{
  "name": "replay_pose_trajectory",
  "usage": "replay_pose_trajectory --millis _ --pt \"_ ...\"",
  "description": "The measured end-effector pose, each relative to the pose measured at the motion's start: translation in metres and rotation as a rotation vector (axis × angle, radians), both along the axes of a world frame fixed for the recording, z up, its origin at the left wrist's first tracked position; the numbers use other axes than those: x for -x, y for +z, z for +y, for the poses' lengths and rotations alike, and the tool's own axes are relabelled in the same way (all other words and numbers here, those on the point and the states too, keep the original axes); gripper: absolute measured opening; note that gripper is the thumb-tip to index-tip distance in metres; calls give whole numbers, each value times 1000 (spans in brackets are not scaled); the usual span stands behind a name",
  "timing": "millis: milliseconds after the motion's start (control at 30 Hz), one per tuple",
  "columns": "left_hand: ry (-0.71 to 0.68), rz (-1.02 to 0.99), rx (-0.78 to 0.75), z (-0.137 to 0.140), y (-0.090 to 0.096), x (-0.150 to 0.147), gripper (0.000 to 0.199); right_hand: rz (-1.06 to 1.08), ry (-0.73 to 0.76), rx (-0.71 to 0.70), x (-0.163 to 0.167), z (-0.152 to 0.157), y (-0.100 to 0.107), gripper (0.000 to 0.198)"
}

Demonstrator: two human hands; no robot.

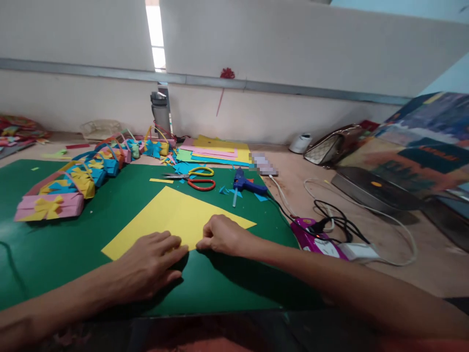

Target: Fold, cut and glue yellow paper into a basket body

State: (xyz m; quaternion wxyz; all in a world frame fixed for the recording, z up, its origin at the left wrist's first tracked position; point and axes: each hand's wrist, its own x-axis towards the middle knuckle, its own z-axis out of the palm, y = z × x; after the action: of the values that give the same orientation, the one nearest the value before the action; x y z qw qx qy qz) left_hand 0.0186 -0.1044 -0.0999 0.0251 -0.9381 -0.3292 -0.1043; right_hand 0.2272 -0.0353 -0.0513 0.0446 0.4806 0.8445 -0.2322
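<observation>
Yellow paper sheet [164, 215], flat-sided and angular, lies on the smooth green mat [66, 259] with both hands at its near edge.
The left hand [157, 256] rests over that edge, its fingers loosely bent and its thumb apart; the right hand [222, 235] has thumb and curled fingers drawn together on the edge just beside it. Beyond the sheet lie metal scissors with yellow and red handles [188, 176] and a blue plastic glue gun [254, 187]. Small paper baskets with bows [69, 205] line the left, and a purple power strip [306, 237] sits to the right on the beige table [286, 190].
</observation>
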Motion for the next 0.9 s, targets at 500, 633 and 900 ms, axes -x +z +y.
replay_pose_trajectory --millis 500,633,900 --pt "-22 -132 83 1 -15 4 25 -211 -155 193 -30 25 4 24" --pt "-12 -184 45 -3 -21 20 28 -265 -201 168 -54 32 7 23" --pt "119 -273 -46 -26 -29 46 28 -482 -222 148 -78 43 25 25"
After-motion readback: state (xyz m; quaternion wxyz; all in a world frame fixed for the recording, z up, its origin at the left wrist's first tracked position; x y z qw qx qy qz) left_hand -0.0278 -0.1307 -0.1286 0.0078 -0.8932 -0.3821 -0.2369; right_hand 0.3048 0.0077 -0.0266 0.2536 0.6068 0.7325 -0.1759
